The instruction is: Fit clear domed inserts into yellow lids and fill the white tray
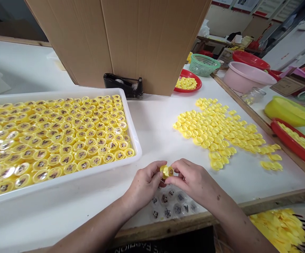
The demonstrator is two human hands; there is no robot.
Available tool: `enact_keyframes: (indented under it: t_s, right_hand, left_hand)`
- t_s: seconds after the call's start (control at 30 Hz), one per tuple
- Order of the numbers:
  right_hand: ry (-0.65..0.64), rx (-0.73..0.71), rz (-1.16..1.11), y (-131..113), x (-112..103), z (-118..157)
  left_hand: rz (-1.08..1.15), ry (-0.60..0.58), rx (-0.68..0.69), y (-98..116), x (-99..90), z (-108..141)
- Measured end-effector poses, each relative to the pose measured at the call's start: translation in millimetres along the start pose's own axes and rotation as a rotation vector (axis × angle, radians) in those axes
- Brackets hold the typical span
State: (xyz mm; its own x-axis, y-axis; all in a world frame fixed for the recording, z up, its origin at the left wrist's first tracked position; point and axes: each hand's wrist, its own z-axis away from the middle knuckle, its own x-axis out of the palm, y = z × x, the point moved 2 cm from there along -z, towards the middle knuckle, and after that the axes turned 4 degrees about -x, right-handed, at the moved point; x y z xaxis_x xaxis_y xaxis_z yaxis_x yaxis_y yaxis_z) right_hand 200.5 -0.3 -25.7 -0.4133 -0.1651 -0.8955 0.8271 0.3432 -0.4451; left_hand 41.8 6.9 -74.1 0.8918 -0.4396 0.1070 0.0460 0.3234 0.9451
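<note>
White tray [137, 147], left, holds rows of yellow cups [80, 154]; bare tabletop [152, 123] beside it. Lower centre, both hands [145, 182] [192, 177] grip a yellow piece [167, 171].

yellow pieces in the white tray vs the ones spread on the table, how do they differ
The tray pieces have dark pictures on their round faces; the spread pieces look plain yellow. The tray pieces stand closely packed inside the white tray, while the spread pieces lie in a loose, uneven patch on the table. Both are yellow and rounded.
</note>
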Motion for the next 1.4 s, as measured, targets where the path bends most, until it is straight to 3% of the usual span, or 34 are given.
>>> enact_keyframes:
  t_s: [0.17,0.27,0.43,0.63,1.1,1.4]
  right_hand:
    - [0.109,-0.112,-0.085,-5,1,4]
    - [0.094,-0.159,-0.064,-4,0,6]
    - [0.004,-0.165,-0.037,-2,-1,9]
    - [0.079,-0.179,-0.033,-7,2,7]
    - [0.121,-0.17,0.04,-14,-2,10]
    - [0.201,-0.161,0.151,-19,8,11]
  left_hand:
    - [-0.025,0.002,0.078,3,0.0,1]
    - [0.006,0.004,0.066,2,1.5,2]
    - [0.051,0.021,0.02,-4,4.7,1]
    - [-0.034,0.057,0.042,-2,4.8,3]
    - [-0.196,0.086,0.135,5,5.5,11]
    - [0.05,0.007,0.061,7,2.8,9]
